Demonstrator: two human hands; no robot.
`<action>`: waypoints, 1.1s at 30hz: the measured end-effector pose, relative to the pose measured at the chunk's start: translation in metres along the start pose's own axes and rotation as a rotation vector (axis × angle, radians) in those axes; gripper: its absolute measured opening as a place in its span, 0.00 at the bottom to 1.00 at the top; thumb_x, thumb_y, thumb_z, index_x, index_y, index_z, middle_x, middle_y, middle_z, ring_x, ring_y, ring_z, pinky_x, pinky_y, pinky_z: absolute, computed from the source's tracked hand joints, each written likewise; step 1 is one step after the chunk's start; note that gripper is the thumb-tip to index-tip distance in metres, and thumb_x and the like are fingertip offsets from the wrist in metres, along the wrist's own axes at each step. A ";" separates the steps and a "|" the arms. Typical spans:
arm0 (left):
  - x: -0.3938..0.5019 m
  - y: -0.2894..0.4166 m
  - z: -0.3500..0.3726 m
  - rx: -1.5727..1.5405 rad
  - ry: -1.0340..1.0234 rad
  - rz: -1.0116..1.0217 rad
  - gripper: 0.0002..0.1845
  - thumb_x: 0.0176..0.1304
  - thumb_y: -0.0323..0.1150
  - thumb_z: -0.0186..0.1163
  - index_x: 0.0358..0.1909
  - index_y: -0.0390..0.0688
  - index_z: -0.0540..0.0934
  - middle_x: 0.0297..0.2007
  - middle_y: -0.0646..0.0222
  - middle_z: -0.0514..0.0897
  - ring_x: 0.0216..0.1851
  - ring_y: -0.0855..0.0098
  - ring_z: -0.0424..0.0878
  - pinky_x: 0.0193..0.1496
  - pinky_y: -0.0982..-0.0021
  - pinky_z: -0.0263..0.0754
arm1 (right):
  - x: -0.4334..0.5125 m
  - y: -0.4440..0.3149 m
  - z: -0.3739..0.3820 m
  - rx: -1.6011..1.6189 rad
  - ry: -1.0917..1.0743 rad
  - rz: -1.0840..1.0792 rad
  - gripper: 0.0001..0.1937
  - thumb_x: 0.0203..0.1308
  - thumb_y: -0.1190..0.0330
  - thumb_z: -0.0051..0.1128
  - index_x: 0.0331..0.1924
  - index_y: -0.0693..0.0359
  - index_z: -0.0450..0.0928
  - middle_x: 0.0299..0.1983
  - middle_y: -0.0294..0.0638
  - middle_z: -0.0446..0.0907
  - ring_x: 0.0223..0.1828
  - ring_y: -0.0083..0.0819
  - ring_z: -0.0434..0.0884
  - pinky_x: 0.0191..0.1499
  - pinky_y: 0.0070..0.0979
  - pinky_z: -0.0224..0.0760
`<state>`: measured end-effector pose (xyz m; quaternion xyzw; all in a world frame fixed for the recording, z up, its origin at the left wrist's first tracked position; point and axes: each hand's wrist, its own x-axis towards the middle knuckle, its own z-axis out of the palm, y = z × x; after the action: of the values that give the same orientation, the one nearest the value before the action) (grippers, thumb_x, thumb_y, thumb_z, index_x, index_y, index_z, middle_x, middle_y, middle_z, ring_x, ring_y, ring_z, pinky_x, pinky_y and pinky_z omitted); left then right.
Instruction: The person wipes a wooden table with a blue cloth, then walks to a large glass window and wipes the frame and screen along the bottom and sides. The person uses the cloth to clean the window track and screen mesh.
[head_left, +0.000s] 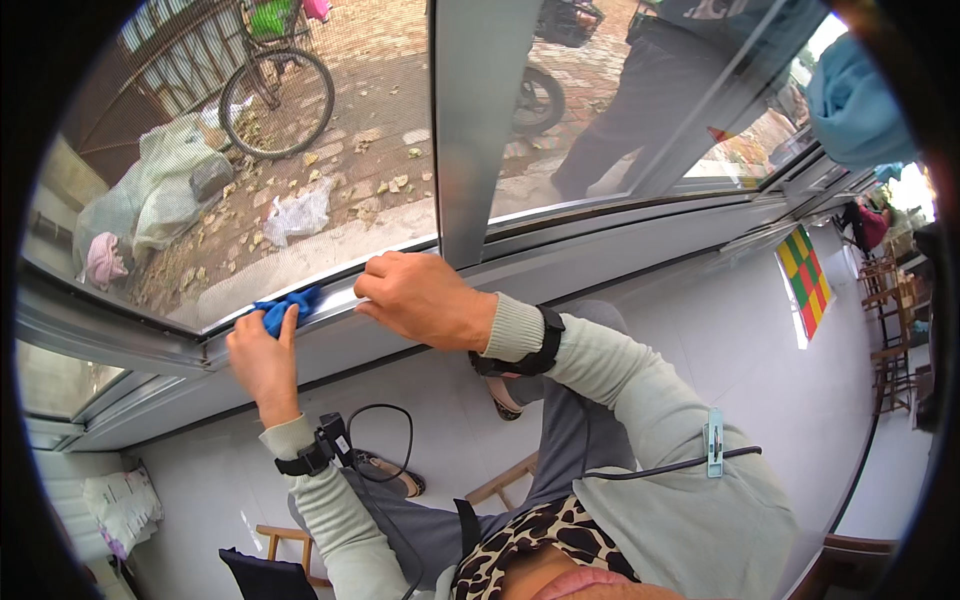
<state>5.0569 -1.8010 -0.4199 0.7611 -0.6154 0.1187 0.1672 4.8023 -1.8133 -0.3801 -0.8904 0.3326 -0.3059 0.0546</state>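
A crumpled blue cloth (287, 309) lies on the metal sill track (339, 294) at the foot of a sliding window. My left hand (262, 358) grips it from the near side, with the thumb over it. To the right, my right hand (424, 298) rests at the same track with its fingers curled, close to the upright sash frame (469, 135). Its palm side faces away, so whatever may be under those fingers is hidden. Behind the track stands a screened window pane (360, 187).
Under me are a wooden stool's legs (502, 480) and the tiled floor (660, 360). A cable (411, 435) loops from my left wrist strap. Blue fabric (859, 105) hangs at upper right. A coloured checkered panel (806, 281) and wooden chairs (889, 330) stand farther off. Outside, a bicycle wheel (277, 105) shows.
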 end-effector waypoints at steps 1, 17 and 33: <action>0.000 0.007 0.000 -0.090 -0.022 0.026 0.28 0.65 0.58 0.65 0.44 0.39 0.86 0.44 0.59 0.85 0.49 0.52 0.80 0.56 0.56 0.75 | -0.003 0.002 -0.009 0.048 0.068 0.025 0.08 0.65 0.65 0.65 0.38 0.59 0.80 0.35 0.42 0.80 0.38 0.41 0.83 0.39 0.35 0.78; -0.016 0.052 0.022 -0.463 0.088 0.348 0.11 0.54 0.40 0.72 0.37 0.46 0.88 0.40 0.69 0.86 0.46 0.59 0.81 0.50 0.58 0.73 | -0.051 0.025 -0.016 0.207 0.596 0.158 0.06 0.66 0.73 0.66 0.32 0.61 0.80 0.17 0.34 0.73 0.16 0.21 0.71 0.22 0.19 0.63; -0.029 0.053 0.015 -0.639 0.052 0.436 0.16 0.51 0.34 0.76 0.42 0.47 0.87 0.46 0.67 0.84 0.53 0.59 0.78 0.56 0.58 0.76 | -0.050 0.041 -0.006 0.048 0.776 0.261 0.07 0.69 0.71 0.62 0.33 0.63 0.79 0.16 0.34 0.69 0.15 0.20 0.66 0.21 0.19 0.59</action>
<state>4.9980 -1.7910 -0.4394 0.5188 -0.7642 -0.0270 0.3822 4.7464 -1.8134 -0.4134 -0.6579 0.4315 -0.6171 -0.0160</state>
